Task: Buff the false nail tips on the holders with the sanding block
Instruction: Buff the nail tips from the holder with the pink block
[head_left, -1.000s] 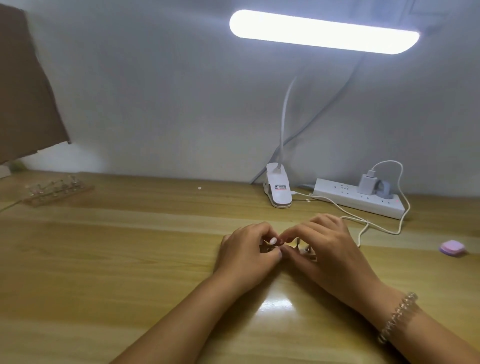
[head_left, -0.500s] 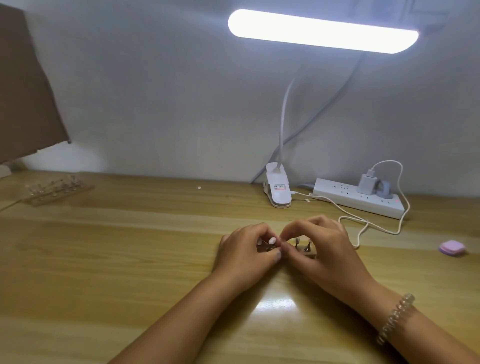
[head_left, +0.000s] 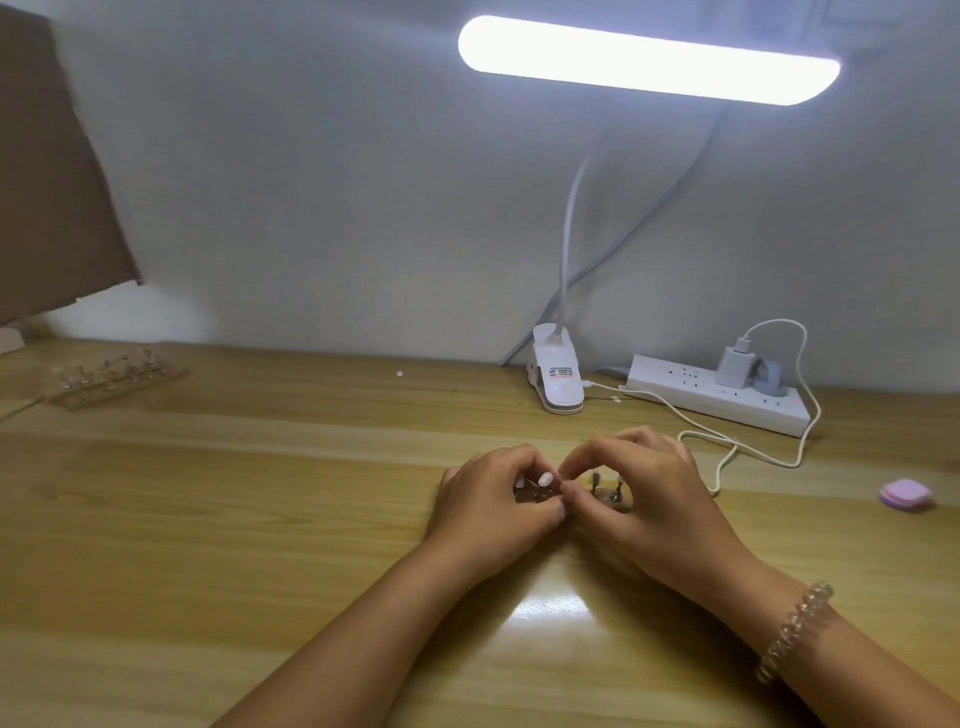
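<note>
False nail tip (head_left: 545, 478), a small white oval with a smooth shine, sits in the middle of the wooden table (head_left: 260, 519), between the two hands. It is too small to tell which way its narrow end points. At the far left of the table lies a second holder (head_left: 111, 376), a clear flat plastic bar, its long axis going left to right. The left hand (head_left: 488, 509) has curled fingers, and its thumb and forefinger pinch the white tip. Between the hands is the holder (head_left: 607, 499), a low clear base whose long axis runs left to right; two thin metal pegs (head_left: 596, 480) stand upright on it. The right hand (head_left: 660, 499) is also curled, forefinger and thumb meeting just beside the tip; I cannot tell whether they grasp it. A coiled clear bracelet (head_left: 795, 629) is on the right wrist. At the far right the sanding block (head_left: 905, 496), pink, soft-looking with rounded corners, lies flat, well apart from both hands.
</note>
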